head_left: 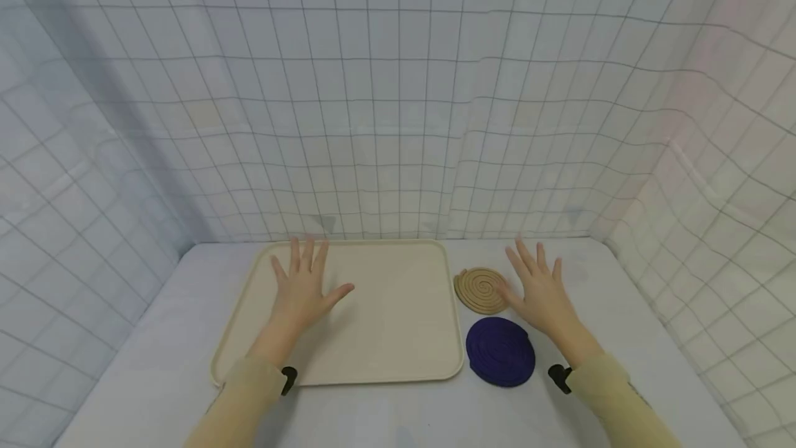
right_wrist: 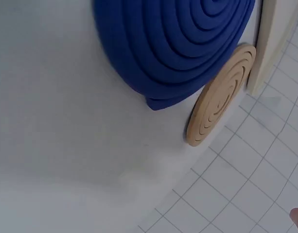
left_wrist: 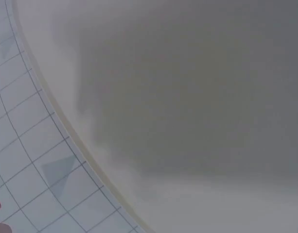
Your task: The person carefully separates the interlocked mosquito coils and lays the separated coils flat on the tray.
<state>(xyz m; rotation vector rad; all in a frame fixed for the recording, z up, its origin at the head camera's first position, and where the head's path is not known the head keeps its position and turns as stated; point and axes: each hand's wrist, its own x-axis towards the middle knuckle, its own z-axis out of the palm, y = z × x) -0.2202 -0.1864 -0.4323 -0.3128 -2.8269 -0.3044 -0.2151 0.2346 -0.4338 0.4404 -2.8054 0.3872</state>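
Over the left part of a cream tray (head_left: 398, 310), my left hand (head_left: 301, 292) is held with its fingers spread and nothing in it. My right hand (head_left: 539, 296) is likewise spread and holds nothing; its thumb overlaps the edge of a tan spiral coil (head_left: 480, 289) in the head view, and contact cannot be told. Nearer the front lies a dark blue spiral coil (head_left: 499, 352), wound flat, left of the right wrist. The right wrist view shows the blue coil (right_wrist: 173, 53) close up, with the tan coil (right_wrist: 221, 97) beyond it.
Both coils lie on a white tabletop (head_left: 398, 417), just right of the tray's raised rim (head_left: 457, 316). Grid-lined white sheets (head_left: 398, 102) stand behind and at both sides of the table. A dark band piece (head_left: 560, 377) shows at the right wrist.
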